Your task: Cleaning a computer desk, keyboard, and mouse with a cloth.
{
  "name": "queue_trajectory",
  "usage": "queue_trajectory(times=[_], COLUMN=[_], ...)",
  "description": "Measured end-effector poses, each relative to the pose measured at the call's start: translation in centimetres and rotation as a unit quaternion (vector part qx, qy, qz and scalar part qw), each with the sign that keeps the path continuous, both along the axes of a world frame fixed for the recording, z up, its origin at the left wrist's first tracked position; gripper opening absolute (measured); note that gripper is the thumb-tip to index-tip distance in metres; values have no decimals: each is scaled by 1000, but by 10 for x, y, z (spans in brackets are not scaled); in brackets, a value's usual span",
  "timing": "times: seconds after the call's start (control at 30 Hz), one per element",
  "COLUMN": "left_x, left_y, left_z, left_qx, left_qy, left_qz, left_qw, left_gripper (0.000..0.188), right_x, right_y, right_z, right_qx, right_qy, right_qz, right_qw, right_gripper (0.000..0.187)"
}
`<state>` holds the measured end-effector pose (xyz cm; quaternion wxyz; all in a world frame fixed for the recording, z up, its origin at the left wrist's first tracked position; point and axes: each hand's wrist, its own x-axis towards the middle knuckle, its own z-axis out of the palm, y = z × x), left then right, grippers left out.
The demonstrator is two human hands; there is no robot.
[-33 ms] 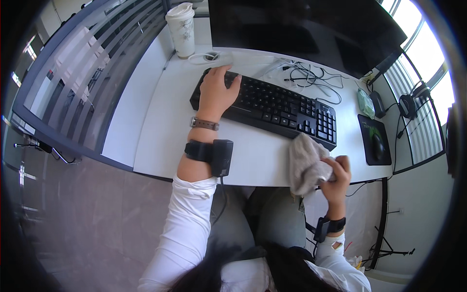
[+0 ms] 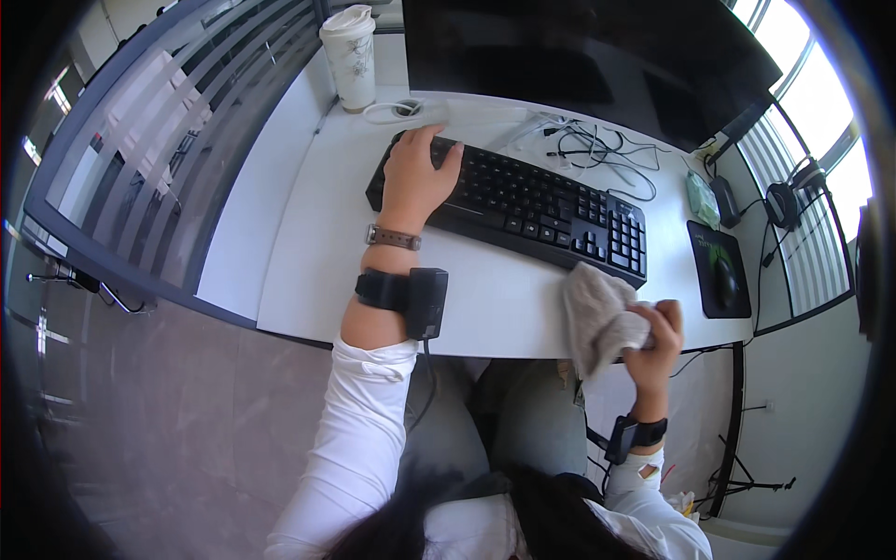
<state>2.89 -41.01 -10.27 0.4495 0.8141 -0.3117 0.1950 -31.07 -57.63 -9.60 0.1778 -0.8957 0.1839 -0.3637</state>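
A black keyboard (image 2: 534, 202) lies slantwise on the white desk. My left hand (image 2: 422, 177) lies over its left end, with the fingers stretched to the far edge and the thumb spread apart. Some keys are hidden under that hand. Bunched in the closed fingers of my right hand (image 2: 657, 338) is a grey-beige cloth (image 2: 595, 313). It hangs in folds at the desk's front edge, just below the keyboard's right end and close to its near corner.
Beyond the keyboard stand a dark monitor (image 2: 579, 65), tangled cables (image 2: 602, 154) and a white lidded paper cup (image 2: 350, 65). To the right are a mouse (image 2: 723, 278) on a dark mouse pad (image 2: 711, 241) and a green packet (image 2: 702, 198). Low partitions flank the desk (image 2: 308, 280).
My right hand and the cloth have shifted slightly right, away from the keyboard's near right corner. My left hand stays in place on the keyboard.
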Motion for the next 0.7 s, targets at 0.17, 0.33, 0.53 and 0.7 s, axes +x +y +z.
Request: queue_trajectory(times=[0.17, 0.33, 0.53, 0.7], left_x=[2, 0, 10, 6], left_y=[1, 3, 8, 3], left_z=[-3, -3, -7, 3], left_qx=[-33, 40, 109, 158], left_qy=[28, 64, 79, 186], left_qz=[-3, 38, 156, 137], left_qw=[999, 996, 979, 960], left_gripper=[39, 48, 64, 66], right_x=[-38, -50, -41, -64], right_y=[-37, -57, -95, -111], right_z=[26, 34, 24, 39], right_qx=[-53, -106, -207, -159], right_qy=[-117, -22, -195, -380], right_qz=[-73, -147, -290, -213], right_qw=[989, 983, 914, 886], right_gripper=[23, 20, 19, 22])
